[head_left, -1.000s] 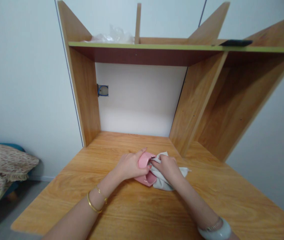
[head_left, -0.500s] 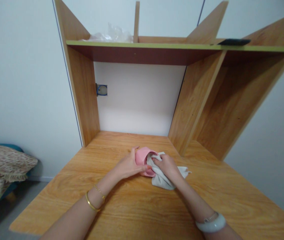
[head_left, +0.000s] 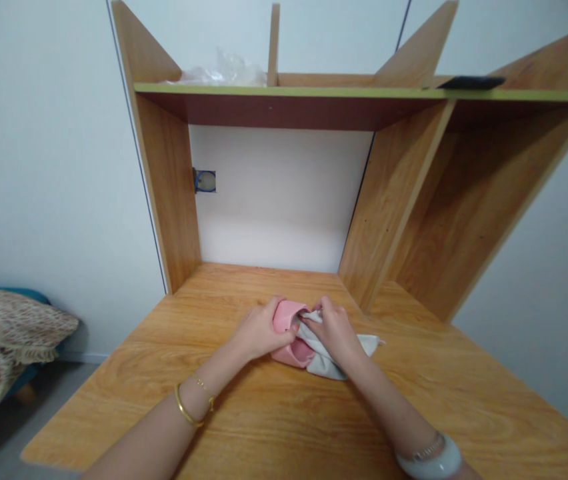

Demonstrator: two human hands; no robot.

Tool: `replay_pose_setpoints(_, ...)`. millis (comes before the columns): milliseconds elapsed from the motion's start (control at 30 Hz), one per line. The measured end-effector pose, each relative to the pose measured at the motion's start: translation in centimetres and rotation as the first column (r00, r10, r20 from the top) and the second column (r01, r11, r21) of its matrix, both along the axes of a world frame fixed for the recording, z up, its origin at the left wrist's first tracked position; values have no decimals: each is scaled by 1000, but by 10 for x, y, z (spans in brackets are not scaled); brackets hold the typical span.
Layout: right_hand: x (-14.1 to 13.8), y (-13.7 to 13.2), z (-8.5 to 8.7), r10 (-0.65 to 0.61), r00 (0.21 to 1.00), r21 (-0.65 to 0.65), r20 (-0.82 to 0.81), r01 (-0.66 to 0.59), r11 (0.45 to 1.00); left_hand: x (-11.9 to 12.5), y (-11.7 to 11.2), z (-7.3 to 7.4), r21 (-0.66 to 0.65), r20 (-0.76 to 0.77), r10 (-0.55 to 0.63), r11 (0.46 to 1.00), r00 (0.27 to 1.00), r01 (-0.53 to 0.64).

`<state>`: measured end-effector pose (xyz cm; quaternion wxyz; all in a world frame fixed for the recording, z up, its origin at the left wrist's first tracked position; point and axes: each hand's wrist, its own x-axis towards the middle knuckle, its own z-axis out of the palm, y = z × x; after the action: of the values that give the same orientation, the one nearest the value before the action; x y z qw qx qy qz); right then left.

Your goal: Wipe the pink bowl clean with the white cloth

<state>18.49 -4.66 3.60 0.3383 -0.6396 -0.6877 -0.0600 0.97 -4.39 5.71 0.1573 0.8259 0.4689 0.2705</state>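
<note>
A pink hollow container (head_left: 289,315) rests on its side on the wooden desk, with its mouth turned to the right. My left hand (head_left: 263,331) is closed around its left side, the thumb near the rim. The fingers of my right hand (head_left: 333,327) pinch a light grey cloth (head_left: 325,363) at the container's mouth. Part of the cloth reaches just inside the opening, and the rest trails over the desk to the right. My right fingertips are partly hidden by the cloth and the rim.
The wooden desk (head_left: 264,413) carries a shelf unit, with an upright panel (head_left: 384,200) on the right. Crumpled clear plastic (head_left: 229,70) and a dark flat object (head_left: 471,83) lie on the upper shelf. A wall socket box (head_left: 206,181) is exposed; a patterned blanket (head_left: 9,327) lies far left.
My right hand has drawn slightly up and out of the container's mouth with the cloth. The container has turned a little, so more of its inside shows.
</note>
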Motion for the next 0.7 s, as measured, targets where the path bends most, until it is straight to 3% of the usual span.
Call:
replay_pose_setpoints(167, -4, -5, 6, 149, 986, -8, 80, -149, 989, -6, 2, 4, -16, -24, -83, 996, 996, 83)
replay_pose_setpoints(300, -4, -7, 8, 160, 987, -105, 0, -159, 982, -5, 0, 3, -35, 6, -107, 994, 994, 107)
replay_pose_setpoints(433, -2, -4, 2, 213, 968, -97, -136, -227, 969, -5, 1, 0, -73, 122, -134, 987, 984, 143)
replay_pose_setpoints(700, 5, 5, -7, 60, 936, -59, -347, -86, 995, -7, 14, -18, -199, 327, -158, 952, 932, 231)
